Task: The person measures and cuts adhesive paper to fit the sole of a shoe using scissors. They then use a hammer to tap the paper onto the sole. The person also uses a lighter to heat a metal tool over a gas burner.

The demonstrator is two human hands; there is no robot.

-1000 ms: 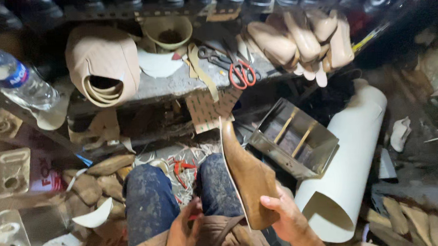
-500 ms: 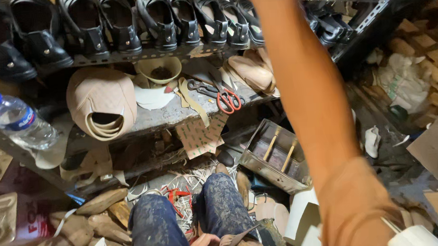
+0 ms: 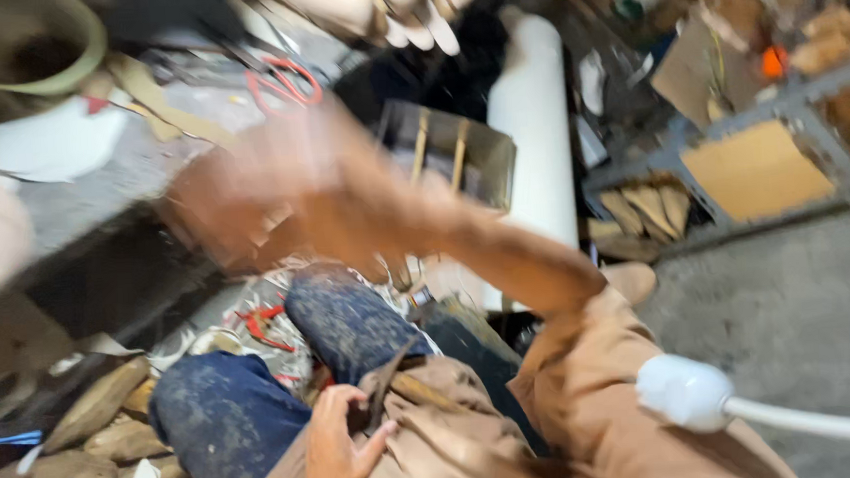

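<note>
Blur covers most of my right hand [image 3: 248, 195], which is stretched out in front of me above the front edge of the surface [image 3: 102, 178]; I cannot tell if its grip is apart or together, or whether it holds something. My left hand [image 3: 337, 447] rests low on my lap, fingers curled together on a dark strap-like piece [image 3: 383, 396] that lies on tan leather [image 3: 454, 431] across my blue jeans [image 3: 231, 414]. Red-handled scissors [image 3: 281, 82] lie on the surface beyond the right hand, near its back edge, and a pale roll of sheet material [image 3: 536, 146] stands at the right of the surface.

I judge the risk is here: the arm seems to move quickly, so it may knock the scissors off the surface. With only one hand on it, the leather could slip from my lap to the cluttered floor [image 3: 797, 316].
</note>
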